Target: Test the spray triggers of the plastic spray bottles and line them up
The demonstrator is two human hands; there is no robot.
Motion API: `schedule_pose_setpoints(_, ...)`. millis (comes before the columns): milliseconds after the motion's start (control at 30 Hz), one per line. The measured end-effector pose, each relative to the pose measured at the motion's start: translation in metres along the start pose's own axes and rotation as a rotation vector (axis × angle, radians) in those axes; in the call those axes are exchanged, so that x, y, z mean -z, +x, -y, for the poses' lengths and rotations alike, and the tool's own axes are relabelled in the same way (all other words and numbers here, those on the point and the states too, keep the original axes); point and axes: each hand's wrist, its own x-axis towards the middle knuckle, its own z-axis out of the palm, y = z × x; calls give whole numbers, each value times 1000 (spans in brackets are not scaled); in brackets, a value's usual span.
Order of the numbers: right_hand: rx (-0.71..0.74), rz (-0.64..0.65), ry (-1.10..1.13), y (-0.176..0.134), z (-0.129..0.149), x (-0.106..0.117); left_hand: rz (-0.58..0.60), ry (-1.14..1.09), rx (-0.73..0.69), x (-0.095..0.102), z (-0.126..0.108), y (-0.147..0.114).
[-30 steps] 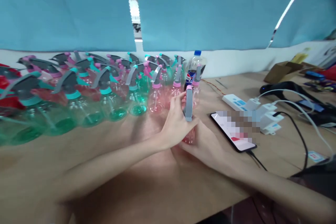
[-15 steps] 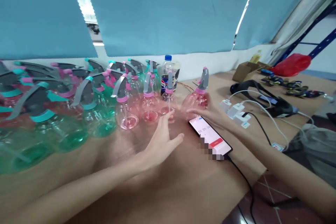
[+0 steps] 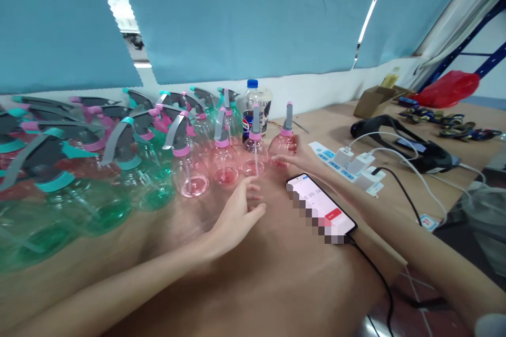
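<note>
My right hand (image 3: 293, 157) is wrapped around the body of a pink spray bottle (image 3: 281, 145), which stands upright at the right end of the front row. Part of the bottle is hidden by the fingers. My left hand (image 3: 239, 216) hovers over the table with fingers apart and holds nothing. Nearest to it are a pink spray bottle with a grey trigger (image 3: 253, 155) and another pink spray bottle (image 3: 225, 160). Farther left stand a pink spray bottle (image 3: 192, 168) and a green spray bottle (image 3: 152, 192), among several more.
A lit phone (image 3: 322, 205) with a cable lies right of my left hand. A power strip (image 3: 336, 163) with white plugs and a black headset (image 3: 403, 142) lie farther right. Behind the bottles stands a blue-capped drink bottle (image 3: 252, 97). A cardboard box (image 3: 373, 102) sits at the back.
My right hand has moved left with the pink spray bottle, which now stands closer to the neighbouring pink one and more upright. My left hand has drawn slightly back. The view has shifted slightly.
</note>
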Motion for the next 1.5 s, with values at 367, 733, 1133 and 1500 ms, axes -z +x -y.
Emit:
schedule_pose_setpoints(367,124,9,-223,-32,28,14,-35,-28,25,17,8,-18)
schedule_pose_setpoints(733,447,244,-31,-101,186,-47,-228,14,56,86,19,-97)
schedule_pose_setpoints(1133,696,658,221,-143,302,-200,-693,-22,148,212,73,-255)
schedule_pose_setpoints(1500,709,813,396,-168,390,-294,-1341,223,249,320,90,-353)
